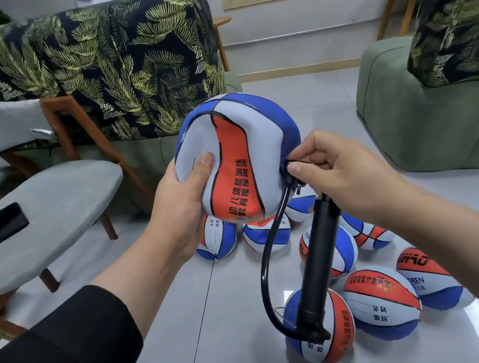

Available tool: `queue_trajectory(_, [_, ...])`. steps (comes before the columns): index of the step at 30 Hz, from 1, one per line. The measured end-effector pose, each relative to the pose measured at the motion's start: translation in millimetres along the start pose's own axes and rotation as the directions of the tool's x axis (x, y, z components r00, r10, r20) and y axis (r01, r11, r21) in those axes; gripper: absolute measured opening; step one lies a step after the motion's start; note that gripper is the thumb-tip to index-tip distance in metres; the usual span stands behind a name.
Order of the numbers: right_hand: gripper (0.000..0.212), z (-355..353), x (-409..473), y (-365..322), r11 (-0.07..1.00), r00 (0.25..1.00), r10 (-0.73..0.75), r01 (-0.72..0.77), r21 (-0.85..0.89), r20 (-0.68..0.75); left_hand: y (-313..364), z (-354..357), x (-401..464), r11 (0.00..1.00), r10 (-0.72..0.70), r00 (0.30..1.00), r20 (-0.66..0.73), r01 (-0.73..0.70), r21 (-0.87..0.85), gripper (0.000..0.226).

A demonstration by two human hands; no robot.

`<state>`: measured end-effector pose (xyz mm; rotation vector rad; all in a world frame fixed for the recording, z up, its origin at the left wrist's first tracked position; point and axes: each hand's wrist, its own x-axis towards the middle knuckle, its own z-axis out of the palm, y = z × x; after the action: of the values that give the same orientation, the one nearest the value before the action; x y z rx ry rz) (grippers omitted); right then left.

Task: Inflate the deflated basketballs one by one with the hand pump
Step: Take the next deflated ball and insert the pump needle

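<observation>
A dented, deflated basketball (237,156) in blue, white and orange is held up in mid-air. My left hand (183,203) grips its lower left side, thumb pressed into the soft white panel. My right hand (338,174) pinches the needle end of the black hose (264,269) against the ball's right side. The black hand pump (317,266) hangs slanted below my right hand, its hose looping down to the pump's base. On the floor below lie several more basketballs (381,300) of the same colours.
A grey chair (43,211) with a black phone (6,222) on its seat stands at the left. A leaf-patterned sofa (105,70) is behind the ball, a green sofa (431,124) at the right. The floor (210,319) is grey tile.
</observation>
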<state>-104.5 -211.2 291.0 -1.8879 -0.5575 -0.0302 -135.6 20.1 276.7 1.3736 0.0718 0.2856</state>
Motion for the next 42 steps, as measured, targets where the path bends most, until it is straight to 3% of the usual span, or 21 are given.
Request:
queue_trajectory(4, [0.003, 0.5, 0.9, -2.6, 0.999, 0.999, -0.032, 0.032, -0.022, 0.008, 1.5, 4.1, -2.2, 1.000, 0.014, 1.000, 0.002, -0.014, 0.001, 0.047])
queue_trajectory(10, [0.003, 5.7, 1.2, 0.7, 0.997, 1.000, 0.012, -0.012, -0.077, 0.004, -0.4, 7.2, -2.4, 0.999, 0.031, 0.999, 0.022, -0.031, 0.034, 0.042])
queue_trajectory(17, [0.009, 13.1, 0.4, -5.6, 1.000, 1.000, -0.003, 0.003, 0.008, -0.001, -14.4, -5.6, 2.0, 0.995, -0.064, 0.995, -0.077, 0.058, -0.086, 0.039])
queue_trajectory(25, [0.010, 19.5, 1.5, 4.4, 0.990, 0.990, 0.131, -0.128, 0.054, -0.053, -19.9, -16.0, 6.0, 0.978, -0.193, 0.952, -0.239, 0.168, -0.119, 0.030])
queue_trajectory(29, [0.030, 31.1, 3.5, 24.7, 0.954, 0.944, 0.301, -0.299, 0.033, -0.133, -43.9, -29.0, 10.8, 0.926, -0.362, 0.864, -0.349, 0.377, -0.027, 0.029])
queue_trajectory(33, [0.035, 44.6, 3.7, 48.6, 0.889, 0.867, 0.455, -0.454, 0.056, -0.202, -76.6, -46.7, 9.5, 0.812, -0.522, 0.732, -0.437, 0.584, 0.008, 0.028])
queue_trajectory(38, [0.028, 53.2, 2.8, 70.5, 0.817, 0.807, 0.573, -0.577, 0.013, -0.147, -127.1, -72.6, -2.1, 0.714, -0.611, 0.611, -0.503, 0.700, -0.017, 0.030])
queue_trajectory(42, [0.009, 63.8, -3.2, 105.0, 0.711, 0.713, 0.700, -0.690, 0.133, -0.043, -181.6, -91.9, -12.8, 0.654, -0.662, 0.497, -0.561, 0.749, -0.108, 0.036])
